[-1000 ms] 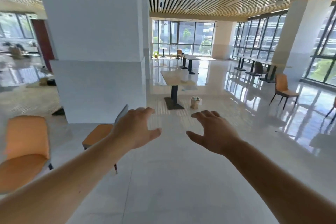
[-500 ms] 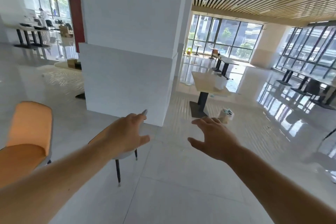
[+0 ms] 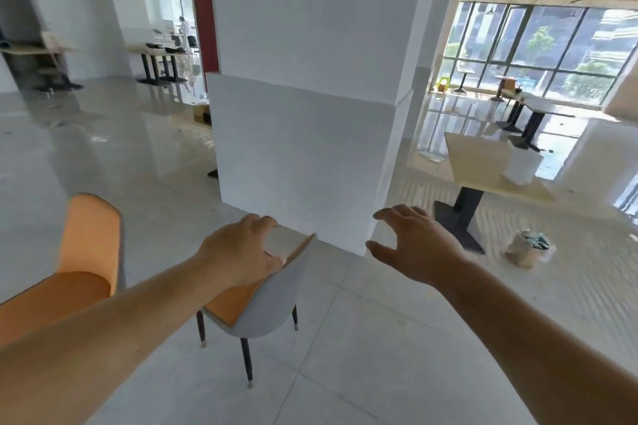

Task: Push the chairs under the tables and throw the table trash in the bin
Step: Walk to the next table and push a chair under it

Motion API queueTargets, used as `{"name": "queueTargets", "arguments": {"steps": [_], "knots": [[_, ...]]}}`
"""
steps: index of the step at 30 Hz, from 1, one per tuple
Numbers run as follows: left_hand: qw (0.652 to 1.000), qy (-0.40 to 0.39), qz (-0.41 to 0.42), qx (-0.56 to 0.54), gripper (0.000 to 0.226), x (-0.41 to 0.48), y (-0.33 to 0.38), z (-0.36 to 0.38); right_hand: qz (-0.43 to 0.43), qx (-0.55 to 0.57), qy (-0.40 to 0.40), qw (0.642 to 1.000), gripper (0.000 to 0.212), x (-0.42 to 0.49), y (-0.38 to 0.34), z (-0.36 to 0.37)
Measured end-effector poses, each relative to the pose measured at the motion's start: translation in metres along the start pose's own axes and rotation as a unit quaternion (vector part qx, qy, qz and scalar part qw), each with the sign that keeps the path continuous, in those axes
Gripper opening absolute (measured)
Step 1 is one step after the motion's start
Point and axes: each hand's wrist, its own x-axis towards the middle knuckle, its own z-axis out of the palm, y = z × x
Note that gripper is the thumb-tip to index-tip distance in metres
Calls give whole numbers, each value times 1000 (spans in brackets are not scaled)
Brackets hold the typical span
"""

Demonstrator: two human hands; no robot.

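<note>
Now, left hand (image 3: 241, 252) over chair (image 3: 266, 314), right hand (image 3: 414, 245) spread

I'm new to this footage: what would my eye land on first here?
Two bare arms stretch forward: the left hand at the back of an orange chair low in the middle, the right hand open in the air beside it. Behind them a big white pillar fills the centre, with a second orange chair at far left.

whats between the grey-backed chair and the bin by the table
Head view: only bare floor tiles between the chair and the bin. The white pillar's corner stands just behind that stretch; the right hand shows in front of it.
</note>
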Motion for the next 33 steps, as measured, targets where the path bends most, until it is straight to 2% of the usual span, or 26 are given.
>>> {"name": "queueTargets", "arguments": {"steps": [3, 10, 17, 25, 33], "knots": [[998, -26, -63, -2, 82, 45, 4, 22, -36, 49, -39, 997, 69, 68, 23, 39], [988, -42, -149, -19, 84, 132, -17, 79, -156, 54, -103, 981, 68, 219, 52, 121], [982, -38, -184, -25, 84, 222, -65, 143, -230, 29, -141, 963, 67, 344, 61, 204], [957, -75, -279, -39, 85, 276, -115, 203, -297, 31, -210, 931, 66, 441, 74, 300], [913, -112, -385, -73, 88, 278, -109, 253, -390, 73, -260, 880, 70, 496, 81, 401]]}}
